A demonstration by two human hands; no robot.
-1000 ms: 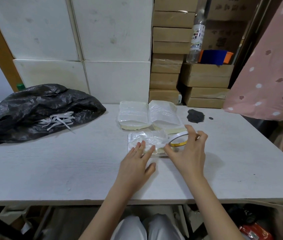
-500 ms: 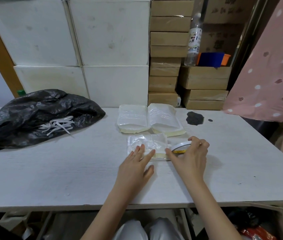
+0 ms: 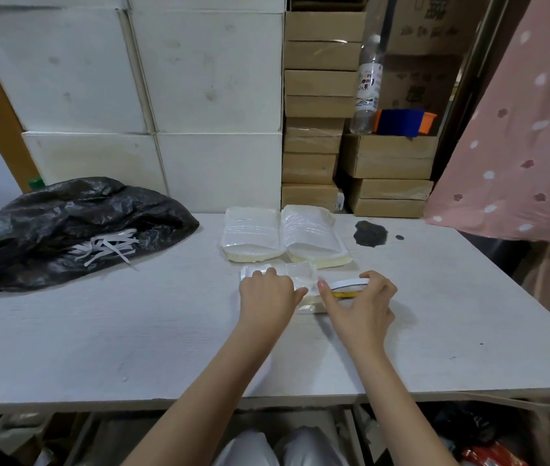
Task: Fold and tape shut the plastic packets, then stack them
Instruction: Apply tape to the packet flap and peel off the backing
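A clear plastic packet (image 3: 300, 275) lies flat on the white table (image 3: 132, 331) in front of me. My left hand (image 3: 266, 297) presses down on its left half with the fingers flat. My right hand (image 3: 357, 304) grips a tape roll (image 3: 351, 284) with a yellow core at the packet's right edge, and its thumb rests on the packet. Two stacks of taped packets stand side by side just behind, the left stack (image 3: 251, 235) and the right stack (image 3: 314, 235).
A crumpled black plastic bag (image 3: 65, 227) with white paper strips (image 3: 108, 245) on it fills the table's left. A dark patch (image 3: 369, 233) marks the table at the back right. White and cardboard boxes (image 3: 317, 95) are piled behind. Pink dotted cloth (image 3: 519, 146) hangs at the right.
My left hand slid forward and further onto the packet. My right hand lowered the tape roll toward the packet's right edge.
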